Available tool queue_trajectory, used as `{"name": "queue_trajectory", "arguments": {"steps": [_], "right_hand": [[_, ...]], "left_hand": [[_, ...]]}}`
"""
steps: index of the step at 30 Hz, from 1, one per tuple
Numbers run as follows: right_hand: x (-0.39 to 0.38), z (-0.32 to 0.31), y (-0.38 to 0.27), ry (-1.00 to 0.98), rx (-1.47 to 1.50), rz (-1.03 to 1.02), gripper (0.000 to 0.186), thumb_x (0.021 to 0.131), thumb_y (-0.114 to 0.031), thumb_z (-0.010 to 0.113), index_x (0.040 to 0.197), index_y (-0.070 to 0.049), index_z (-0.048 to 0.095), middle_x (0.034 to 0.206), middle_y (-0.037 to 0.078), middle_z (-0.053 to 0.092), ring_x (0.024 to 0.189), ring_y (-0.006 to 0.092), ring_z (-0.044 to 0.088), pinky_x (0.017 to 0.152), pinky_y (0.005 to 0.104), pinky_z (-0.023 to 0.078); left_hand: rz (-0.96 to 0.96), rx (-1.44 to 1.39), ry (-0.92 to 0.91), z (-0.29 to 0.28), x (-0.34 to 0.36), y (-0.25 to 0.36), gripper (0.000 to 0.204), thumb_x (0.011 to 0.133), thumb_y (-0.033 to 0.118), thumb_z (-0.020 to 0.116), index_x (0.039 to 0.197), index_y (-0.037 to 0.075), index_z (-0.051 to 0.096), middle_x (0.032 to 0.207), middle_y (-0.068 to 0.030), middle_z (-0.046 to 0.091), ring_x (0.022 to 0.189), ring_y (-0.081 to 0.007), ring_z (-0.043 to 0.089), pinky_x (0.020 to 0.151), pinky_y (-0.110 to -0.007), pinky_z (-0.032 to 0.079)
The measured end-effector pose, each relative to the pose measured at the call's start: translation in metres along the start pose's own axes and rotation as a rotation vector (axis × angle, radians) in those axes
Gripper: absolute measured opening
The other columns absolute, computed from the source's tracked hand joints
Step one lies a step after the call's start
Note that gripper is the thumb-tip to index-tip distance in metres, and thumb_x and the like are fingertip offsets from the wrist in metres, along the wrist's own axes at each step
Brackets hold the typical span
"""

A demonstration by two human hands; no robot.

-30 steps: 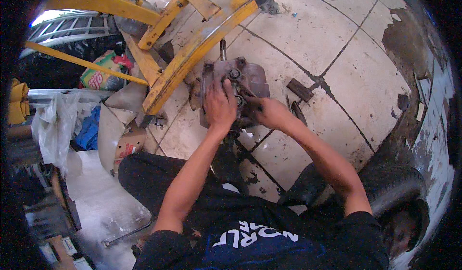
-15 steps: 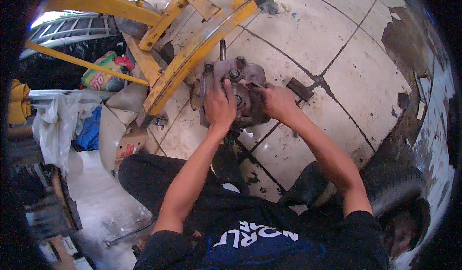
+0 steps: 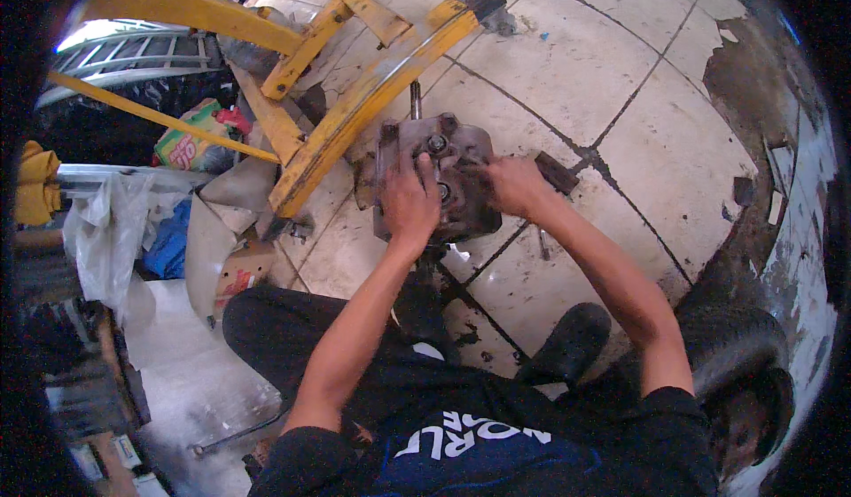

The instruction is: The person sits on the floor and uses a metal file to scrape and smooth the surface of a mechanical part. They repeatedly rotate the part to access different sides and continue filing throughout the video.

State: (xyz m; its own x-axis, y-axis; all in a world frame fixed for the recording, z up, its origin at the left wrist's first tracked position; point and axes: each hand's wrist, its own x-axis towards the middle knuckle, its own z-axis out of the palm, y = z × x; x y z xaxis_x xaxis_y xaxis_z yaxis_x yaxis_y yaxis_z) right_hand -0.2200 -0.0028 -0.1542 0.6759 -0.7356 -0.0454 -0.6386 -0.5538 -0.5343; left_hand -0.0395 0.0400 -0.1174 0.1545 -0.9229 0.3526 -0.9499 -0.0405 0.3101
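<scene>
A dirty, greasy metal gearbox-like housing (image 3: 464, 140) stands on the tiles in front of me, with round bolt-like fittings on its face and a thin metal shaft (image 3: 416, 100) sticking up behind it. My left hand (image 3: 410, 203) lies on the left part of the housing, its fingers stretched out over the face. At the right side my right hand (image 3: 514, 185) is closed, its fingertips against the housing. Whatever those fingers hold is blurred and hidden by the hand.
A yellow metal frame (image 3: 372, 98) rises close behind and left of the housing. Right of my right hand lies a dark block (image 3: 557, 173). A tyre (image 3: 736, 346) is at my right; a plastic bag (image 3: 102, 231) and cardboard box (image 3: 244, 271) are at my left.
The view has shifted slightly. My right hand has stayed at the housing's right side; a thin flat piece showing at its fingertips before no longer shows clearly. My left hand keeps its place.
</scene>
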Motion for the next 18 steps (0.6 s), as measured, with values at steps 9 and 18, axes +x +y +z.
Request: {"name": "queue_trajectory", "arguments": {"steps": [9, 18], "right_hand": [[-0.008, 0.016, -0.014, 0.078, 0.278, -0.042, 0.039, 0.079, -0.03, 0.065, 0.116, -0.021, 0.066, 0.093, 0.015, 0.071, 0.086, 0.0353, 0.069, 0.074, 0.0489, 0.055], [-0.005, 0.01, 0.005, -0.153, 0.121, 0.03, 0.062, 0.072, -0.017, 0.064, 0.132, -0.029, 0.057, 0.093, 0.017, 0.068, 0.086, 0.0372, 0.067, 0.072, 0.0489, 0.055]], "left_hand": [[-0.019, 0.014, 0.001, -0.003, -0.001, -0.004, 0.047, 0.102, 0.037, 0.038, 0.126, -0.001, 0.052, 0.115, -0.0285, 0.059, 0.109, -0.045, 0.055, 0.092, -0.053, 0.043], [0.023, -0.087, 0.027, -0.003, 0.003, -0.007, 0.045, 0.1, 0.038, 0.047, 0.12, -0.002, 0.057, 0.115, -0.0265, 0.061, 0.109, -0.0448, 0.055, 0.095, -0.049, 0.043]]}}
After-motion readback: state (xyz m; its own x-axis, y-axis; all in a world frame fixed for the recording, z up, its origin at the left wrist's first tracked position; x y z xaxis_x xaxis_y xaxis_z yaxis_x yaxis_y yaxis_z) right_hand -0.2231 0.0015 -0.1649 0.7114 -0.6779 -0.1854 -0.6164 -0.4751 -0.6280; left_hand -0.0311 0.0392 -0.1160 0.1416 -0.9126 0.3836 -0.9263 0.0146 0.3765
